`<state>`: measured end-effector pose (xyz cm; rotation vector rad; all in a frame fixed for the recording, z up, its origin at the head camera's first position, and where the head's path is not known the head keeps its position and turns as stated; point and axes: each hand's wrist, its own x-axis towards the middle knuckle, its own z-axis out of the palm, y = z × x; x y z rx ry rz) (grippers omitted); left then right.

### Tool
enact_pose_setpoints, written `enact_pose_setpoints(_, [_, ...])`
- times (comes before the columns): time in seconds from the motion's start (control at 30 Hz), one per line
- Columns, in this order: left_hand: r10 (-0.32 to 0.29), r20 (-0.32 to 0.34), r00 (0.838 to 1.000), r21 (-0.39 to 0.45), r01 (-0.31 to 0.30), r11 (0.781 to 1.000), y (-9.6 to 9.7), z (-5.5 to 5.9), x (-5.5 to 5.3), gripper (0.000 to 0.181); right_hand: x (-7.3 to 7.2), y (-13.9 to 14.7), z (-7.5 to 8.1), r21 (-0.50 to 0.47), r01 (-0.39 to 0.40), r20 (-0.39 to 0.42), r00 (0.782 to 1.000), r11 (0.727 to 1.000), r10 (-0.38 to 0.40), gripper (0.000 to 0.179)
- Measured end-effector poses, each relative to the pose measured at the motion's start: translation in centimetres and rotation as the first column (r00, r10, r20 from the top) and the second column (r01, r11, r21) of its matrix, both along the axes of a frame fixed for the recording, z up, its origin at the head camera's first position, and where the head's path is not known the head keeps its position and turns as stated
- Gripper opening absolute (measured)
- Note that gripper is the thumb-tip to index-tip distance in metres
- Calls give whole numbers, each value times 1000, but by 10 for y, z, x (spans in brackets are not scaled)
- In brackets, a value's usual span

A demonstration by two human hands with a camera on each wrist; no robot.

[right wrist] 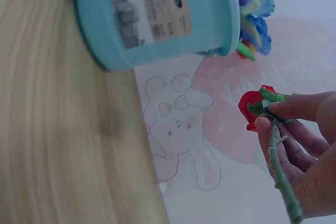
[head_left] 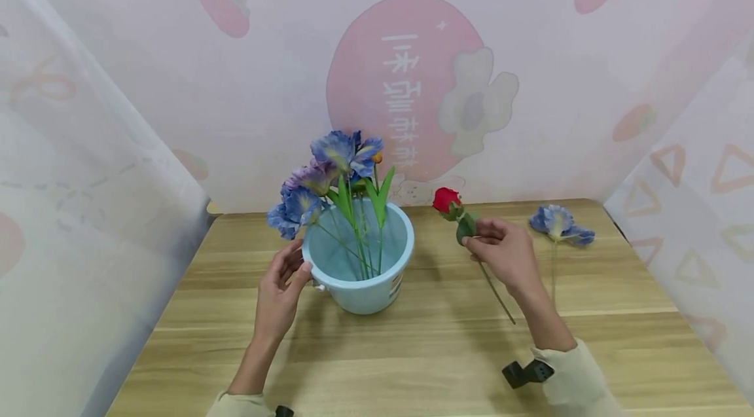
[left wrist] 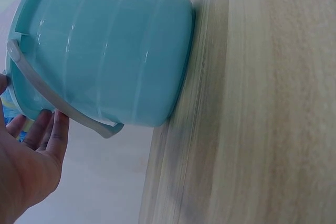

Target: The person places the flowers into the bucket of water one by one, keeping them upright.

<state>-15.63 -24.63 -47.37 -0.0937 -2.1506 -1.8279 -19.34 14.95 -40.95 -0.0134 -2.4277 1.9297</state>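
A light blue plastic bucket [head_left: 360, 296] stands upright on the wooden table, holding several artificial flowers: blue irises [head_left: 341, 152], a purple one [head_left: 312, 177] and a small orange bloom [head_left: 377, 158]. My left hand [head_left: 279, 299] touches the bucket's left side by the rim; in the left wrist view its fairly straight fingers [left wrist: 59, 137] lie beside the pale handle [left wrist: 52, 95]. Right of the bucket, my right hand [head_left: 506, 253] pinches a red rose [head_left: 446, 199] just below its bloom, between thumb and fingers. The rose's stem [right wrist: 281, 177] slants down toward me, above the table.
Another blue iris [head_left: 554, 222] lies on the table [head_left: 412, 364] at the right, its stem partly behind my right forearm. A printed pale cloth wall [head_left: 283, 76] rises behind the table, with more cloth at both sides.
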Motion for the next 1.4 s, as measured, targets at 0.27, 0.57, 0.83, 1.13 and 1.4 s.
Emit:
enact_pose_setpoints(0.27, [1,13,1000,-2,-1,1000,-1,1,1,48,-8,-23,23,-85,-25,-38,999,996,21,37])
enact_pose_setpoints(0.57, [0,21,1000,-4,0,1000,-2,1,1,48,-22,-47,43,-161,-44,-94,995,986,29,34])
enact_pose_setpoints(0.83, [-2,27,1000,-3,2,1000,-2,1,1,49,-34,-67,61,-226,-56,-113,993,973,31,37])
enact_pose_setpoints(1.13, [1,26,1000,-3,-1,1000,-1,2,1,49,-47,-90,75,-289,-58,-144,989,956,17,33])
enact_pose_setpoints(1.4, [-3,30,1000,-4,3,1000,-1,0,0,49,-57,-110,75,-349,-53,-163,987,936,-5,30])
